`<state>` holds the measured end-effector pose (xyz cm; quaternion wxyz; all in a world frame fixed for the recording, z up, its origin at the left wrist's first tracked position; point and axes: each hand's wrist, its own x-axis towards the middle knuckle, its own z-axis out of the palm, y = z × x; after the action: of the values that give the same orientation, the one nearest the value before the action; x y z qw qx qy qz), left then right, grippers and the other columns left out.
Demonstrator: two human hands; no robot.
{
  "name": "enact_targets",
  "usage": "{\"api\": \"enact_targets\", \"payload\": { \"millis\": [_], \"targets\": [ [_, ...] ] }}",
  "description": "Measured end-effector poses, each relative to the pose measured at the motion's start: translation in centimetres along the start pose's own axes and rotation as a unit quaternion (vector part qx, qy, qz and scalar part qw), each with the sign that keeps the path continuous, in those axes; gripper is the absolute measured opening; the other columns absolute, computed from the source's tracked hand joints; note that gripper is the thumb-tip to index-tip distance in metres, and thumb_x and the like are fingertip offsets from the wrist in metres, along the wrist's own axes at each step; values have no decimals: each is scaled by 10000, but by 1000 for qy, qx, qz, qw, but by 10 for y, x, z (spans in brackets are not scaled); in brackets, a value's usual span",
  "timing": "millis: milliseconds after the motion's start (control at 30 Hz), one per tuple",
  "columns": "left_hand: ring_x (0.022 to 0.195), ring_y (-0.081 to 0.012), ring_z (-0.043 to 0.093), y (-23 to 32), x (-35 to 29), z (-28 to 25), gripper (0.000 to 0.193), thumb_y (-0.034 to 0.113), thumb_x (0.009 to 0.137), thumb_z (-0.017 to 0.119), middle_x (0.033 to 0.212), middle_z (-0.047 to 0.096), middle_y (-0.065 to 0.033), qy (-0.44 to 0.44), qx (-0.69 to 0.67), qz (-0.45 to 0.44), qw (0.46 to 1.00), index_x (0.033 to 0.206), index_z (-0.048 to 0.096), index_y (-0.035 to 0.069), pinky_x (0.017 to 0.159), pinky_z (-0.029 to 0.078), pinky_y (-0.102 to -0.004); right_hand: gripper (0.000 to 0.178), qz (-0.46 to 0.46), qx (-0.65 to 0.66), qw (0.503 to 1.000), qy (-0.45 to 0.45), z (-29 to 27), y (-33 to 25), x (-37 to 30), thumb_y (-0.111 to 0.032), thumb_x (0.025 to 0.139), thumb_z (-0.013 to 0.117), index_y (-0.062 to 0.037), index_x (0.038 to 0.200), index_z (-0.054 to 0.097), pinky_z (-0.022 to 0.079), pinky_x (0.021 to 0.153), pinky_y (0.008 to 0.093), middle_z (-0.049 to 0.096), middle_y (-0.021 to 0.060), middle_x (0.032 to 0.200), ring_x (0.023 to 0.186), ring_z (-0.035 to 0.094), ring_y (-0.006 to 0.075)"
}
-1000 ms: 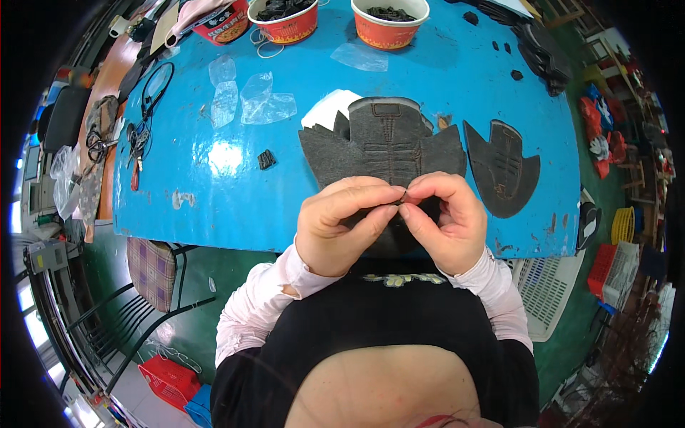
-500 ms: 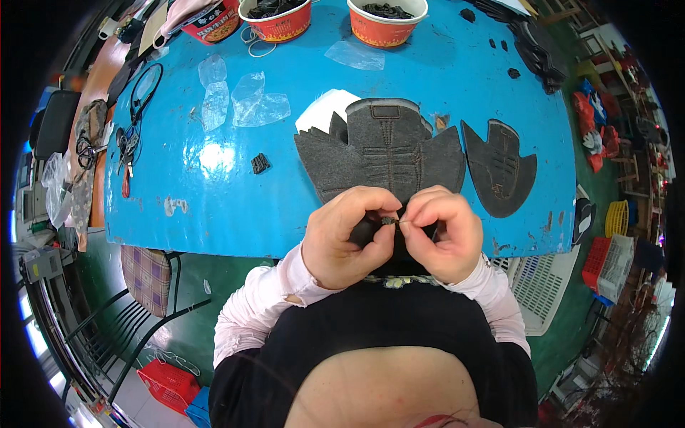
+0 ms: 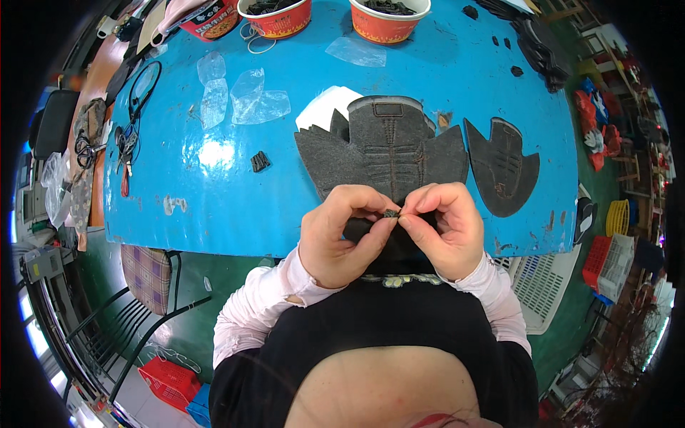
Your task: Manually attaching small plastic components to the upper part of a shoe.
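Note:
Between the thumb and forefinger of my left hand point(image 3: 339, 235) is a small dark textured piece point(image 3: 390, 213), too small to name more closely. My right hand point(image 3: 449, 232) is closed in a pinch at the right end of that piece; whatever its fingertips hold is hidden. Both hands are above the table's near edge. Just beyond them lies a stack of dark grey fabric shoe uppers point(image 3: 389, 153) with brown stitching. A single dark upper point(image 3: 502, 167) lies to its right. A little bundle of dark strips point(image 3: 260, 162) rests on the table to the left.
Red-and-white paper tubs point(image 3: 386, 27) with dark pieces stand at the far side of the blue table point(image 3: 271, 207). Clear plastic scraps point(image 3: 260, 98) lie nearer. Scissors point(image 3: 127, 139) and a black cord are at the left. A chair point(image 3: 146, 278) stands left of me.
My fingertips have come closer together at the small dark piece. A thin light line seen earlier at my right fingertips no longer shows. The view has shifted slightly.

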<state>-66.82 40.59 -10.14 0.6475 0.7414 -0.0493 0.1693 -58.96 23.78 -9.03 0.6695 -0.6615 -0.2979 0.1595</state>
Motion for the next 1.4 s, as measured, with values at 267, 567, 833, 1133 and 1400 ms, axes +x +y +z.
{"api": "enact_targets", "payload": {
  "millis": [267,567,833,1133,1400],
  "targets": [
    [759,-269,635,10,13,-3,303,-85,682,669,867,622,-106,36,105,60,992,949,592,36,662,509,-328,229,41,71,997,-2,-6,-12,3,70,863,601,-30,963,420,465,778,247,587,103,953,858,567,111],
    [764,-289,608,5,21,-8,281,-92,657,634,849,631,-109,-27,266,115,957,909,631,32,672,494,-357,282,-208,-377,902,-23,-24,10,40,78,699,668,-65,869,495,428,664,359,605,59,851,744,576,269],
    [756,-283,610,7,24,-5,301,-83,657,633,848,634,-107,-22,277,105,955,939,636,22,659,491,-364,166,-255,-451,851,-81,-23,3,45,-8,733,614,-82,840,511,423,649,337,586,37,805,724,569,228],
    [740,-242,548,11,30,4,391,3,680,650,814,540,-81,-122,457,79,877,1072,646,9,679,479,-326,170,-226,-433,869,-76,-23,3,47,8,708,653,-62,813,540,435,626,341,587,55,770,693,573,236],
    [740,-240,553,11,29,3,393,8,675,647,821,548,-85,-105,453,85,881,1069,644,1,676,481,-332,261,-221,-409,885,-9,-29,1,34,42,649,682,-51,892,662,459,682,342,618,76,854,769,593,254]
  ]
}}
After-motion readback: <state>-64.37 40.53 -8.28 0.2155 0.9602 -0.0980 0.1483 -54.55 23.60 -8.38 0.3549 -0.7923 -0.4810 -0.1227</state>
